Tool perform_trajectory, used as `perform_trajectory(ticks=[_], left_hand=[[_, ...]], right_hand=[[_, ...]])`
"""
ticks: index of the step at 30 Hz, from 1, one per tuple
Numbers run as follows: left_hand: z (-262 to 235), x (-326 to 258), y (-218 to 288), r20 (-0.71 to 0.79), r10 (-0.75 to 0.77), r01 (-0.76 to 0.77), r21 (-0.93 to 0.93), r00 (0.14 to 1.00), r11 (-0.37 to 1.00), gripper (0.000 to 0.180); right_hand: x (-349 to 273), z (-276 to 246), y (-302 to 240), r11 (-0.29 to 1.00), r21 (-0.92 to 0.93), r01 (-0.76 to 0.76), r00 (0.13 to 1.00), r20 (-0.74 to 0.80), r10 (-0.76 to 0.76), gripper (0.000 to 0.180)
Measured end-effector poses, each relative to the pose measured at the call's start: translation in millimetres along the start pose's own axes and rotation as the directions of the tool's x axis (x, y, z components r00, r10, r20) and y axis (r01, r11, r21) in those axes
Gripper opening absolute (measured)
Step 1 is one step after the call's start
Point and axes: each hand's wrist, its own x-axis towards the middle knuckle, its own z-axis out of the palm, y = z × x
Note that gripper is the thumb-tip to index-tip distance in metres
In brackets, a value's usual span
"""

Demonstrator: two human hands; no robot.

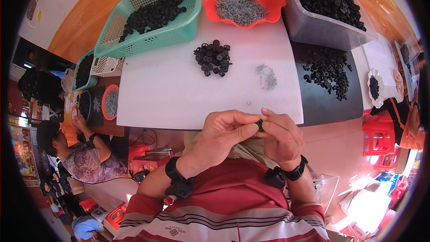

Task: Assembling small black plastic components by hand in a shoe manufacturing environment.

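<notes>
We pinched a black part (260, 125) between our hands (221, 130), seemingly for steadiness, with pins (270, 81) beyond them, presumably for easy reach.

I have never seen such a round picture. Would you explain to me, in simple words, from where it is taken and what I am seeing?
There is no robot here, only a person's bare hands. The camera sits on that person's head and looks down; its fisheye lens bends straight edges. The left hand and right hand pinch a small black part between them. Ahead, on a white sheet, lie a pile of black parts and some thin metal pieces. Behind stand a green basket, a red bowl and a grey bin, holding more such pieces.
</notes>
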Motion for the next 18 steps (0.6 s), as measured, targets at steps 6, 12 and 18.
perform_trajectory(ticks=[6, 12, 18], left_hand=[[1, 1, 2, 0.0, -0.011, 0.011, 0.024, 1.0, 1.0, 0.021], [-1, -1, 6, -0.026, -0.006, 0.007, 0.057, 1.0, 0.998, 0.019], [-5, -3, 9, -0.032, -0.025, 0.03, 0.177, 0.999, 0.984, 0.02]], right_hand=[[-4, 2, 6, 0.993, 0.114, -0.008, 1.0, -0.025, 0.011, 0.036], [1, 1, 9, 0.982, 0.185, -0.031, 0.998, 0.063, 0.02, 0.033], [6, 4, 13, 0.98, 0.198, 0.019, 0.994, 0.106, -0.04, 0.03]])
